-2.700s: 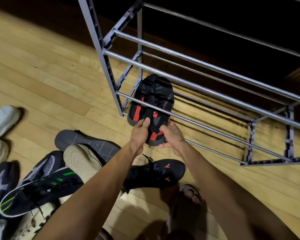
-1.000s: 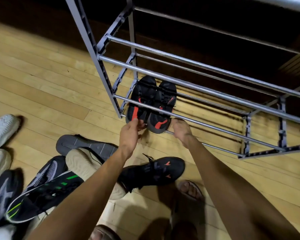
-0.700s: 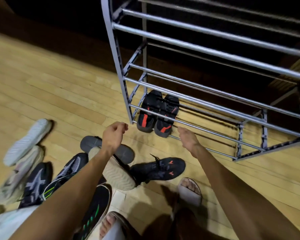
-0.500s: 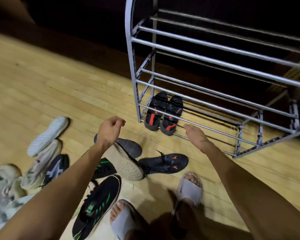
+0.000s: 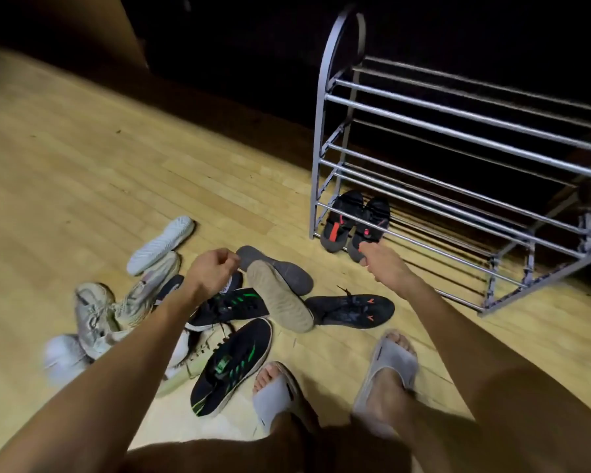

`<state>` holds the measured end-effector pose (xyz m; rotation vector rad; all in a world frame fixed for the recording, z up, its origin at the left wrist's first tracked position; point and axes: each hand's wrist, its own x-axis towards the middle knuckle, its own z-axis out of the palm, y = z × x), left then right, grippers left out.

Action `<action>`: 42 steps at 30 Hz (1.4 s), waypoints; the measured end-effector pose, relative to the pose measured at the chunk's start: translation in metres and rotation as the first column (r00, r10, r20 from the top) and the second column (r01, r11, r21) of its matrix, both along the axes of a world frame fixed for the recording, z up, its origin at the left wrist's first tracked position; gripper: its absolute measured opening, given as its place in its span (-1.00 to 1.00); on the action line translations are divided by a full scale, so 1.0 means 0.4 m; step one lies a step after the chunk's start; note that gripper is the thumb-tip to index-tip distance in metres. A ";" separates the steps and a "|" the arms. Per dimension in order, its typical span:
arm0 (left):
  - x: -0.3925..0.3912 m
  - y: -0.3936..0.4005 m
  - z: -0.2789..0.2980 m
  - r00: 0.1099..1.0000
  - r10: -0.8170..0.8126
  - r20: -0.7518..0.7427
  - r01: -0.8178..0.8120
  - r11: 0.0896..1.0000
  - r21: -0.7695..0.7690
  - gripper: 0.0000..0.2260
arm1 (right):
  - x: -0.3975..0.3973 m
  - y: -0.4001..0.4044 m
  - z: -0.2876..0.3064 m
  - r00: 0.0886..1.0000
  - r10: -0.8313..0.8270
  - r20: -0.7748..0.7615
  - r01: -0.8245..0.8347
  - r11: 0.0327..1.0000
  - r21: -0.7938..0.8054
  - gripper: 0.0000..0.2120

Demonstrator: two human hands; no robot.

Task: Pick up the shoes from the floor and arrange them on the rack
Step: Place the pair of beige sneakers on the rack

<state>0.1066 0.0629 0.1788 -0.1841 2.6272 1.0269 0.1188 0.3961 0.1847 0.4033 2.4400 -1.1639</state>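
Both my hands have just come off the sandals (image 5: 355,223). A moment ago I was seating that black-and-red pair on the rack's (image 5: 458,186) bottom tier; now they sit there side by side at the left end, heels toward me, nobody touching them. First pair done, I'd say.

View has swung back from the rack to the floor pile, so the next pick is starting.

Left hand (image 5: 209,272): empty, fingers loosely curled, hovering over the pile, just above the overturned grey sole (image 5: 277,273). Right hand (image 5: 384,266): empty, fingers relaxed and extended, low, near the sandals' heels but apart from them.

Rack contents: only the sandals, bottom tier. Upper tiers show bare rails as far as I can see; the right end is dark and partly cut off.

Still on the floor: black shoe with orange marks (image 5: 352,310) nearest the rack, tan sole-up shoe (image 5: 280,297) leaning across it, two black shoes with green stripes (image 5: 234,363), pale grey sneakers (image 5: 116,312) at left, a white sole-up shoe (image 5: 161,244) further out. Pairs are tangled, so matching comes first. Most of the task is left.

My feet in grey slides (image 5: 389,365) are at the bottom of the view.
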 end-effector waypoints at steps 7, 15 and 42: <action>-0.056 -0.037 -0.078 0.999 0.036 0.034 -0.033 0.997 -0.074 -0.78 | -0.084 0.042 -0.069 0.998 -0.067 0.018 0.067 0.998 -0.003 -0.57; -0.035 -0.133 -0.237 0.972 0.096 0.215 -0.056 0.982 -0.182 -0.76 | -0.124 -0.063 -0.231 0.991 0.004 0.136 -0.012 0.998 0.057 -0.57; -0.069 -0.059 -0.505 0.955 0.131 0.265 -0.118 0.991 -0.064 -0.79 | -0.148 -0.273 -0.597 0.939 0.079 0.335 -0.033 0.990 -0.140 -0.37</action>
